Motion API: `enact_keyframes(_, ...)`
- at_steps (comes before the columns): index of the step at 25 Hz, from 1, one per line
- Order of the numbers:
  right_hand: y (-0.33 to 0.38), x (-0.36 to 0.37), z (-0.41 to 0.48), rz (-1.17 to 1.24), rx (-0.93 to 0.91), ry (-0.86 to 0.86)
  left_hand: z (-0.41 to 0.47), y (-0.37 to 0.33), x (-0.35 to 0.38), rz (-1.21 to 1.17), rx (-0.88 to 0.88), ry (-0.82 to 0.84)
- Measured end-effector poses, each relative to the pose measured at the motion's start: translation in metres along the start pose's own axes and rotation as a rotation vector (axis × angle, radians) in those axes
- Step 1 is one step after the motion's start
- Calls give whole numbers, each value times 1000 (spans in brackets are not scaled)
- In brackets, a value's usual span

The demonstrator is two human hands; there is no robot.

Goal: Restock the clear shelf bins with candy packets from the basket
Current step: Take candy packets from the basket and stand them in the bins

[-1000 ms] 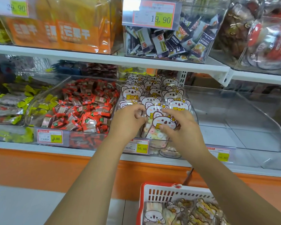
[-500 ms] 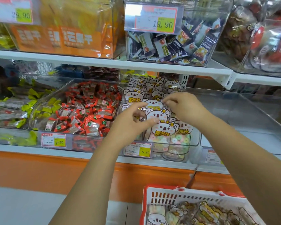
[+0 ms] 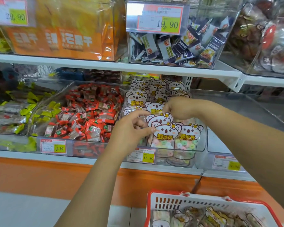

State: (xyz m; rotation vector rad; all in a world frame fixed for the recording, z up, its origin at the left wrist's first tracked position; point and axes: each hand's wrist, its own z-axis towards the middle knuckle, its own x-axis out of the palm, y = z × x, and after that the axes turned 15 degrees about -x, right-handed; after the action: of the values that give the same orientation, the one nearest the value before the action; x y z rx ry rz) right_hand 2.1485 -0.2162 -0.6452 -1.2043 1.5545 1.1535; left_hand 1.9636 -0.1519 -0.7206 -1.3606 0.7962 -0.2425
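Several koala-faced packets (image 3: pixel 166 131) of pastel rings (image 3: pixel 161 145)

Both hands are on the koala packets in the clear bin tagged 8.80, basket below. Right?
Wrong tag. In the head view, the left hand and right hand are on the koala packets in the bin tagged 16.80, basket below; the 8.80 tag fronts red candies.

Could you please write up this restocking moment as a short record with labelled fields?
Left hand: pinches the front koala packet by its left edge
Right hand: fingers curled on the koala packets behind
Middle bin: koala packets upright in rows; price tag 16.80
Bin to its left: red candies; tag 8.80
Basket: bottom right, more koala packets inside
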Motion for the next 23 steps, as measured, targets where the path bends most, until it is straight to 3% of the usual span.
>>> enact_keyframes(3, -6, 0, -5, 221, -13, -150, 3, 0, 2, 11, -2, -26)
enact_keyframes(9, -14, 1, -5, 406, -46, -363, 4, 2, 5, 94, -27, -50)
enact_keyframes(15, -16, 1, -4, 529, -20, -432, 5, 1, 9, 154, -28, -74)
enact_keyframes(23, -15, -3, -19, 588, -75, -349, 9, 0, 12, 143, -45, -74)
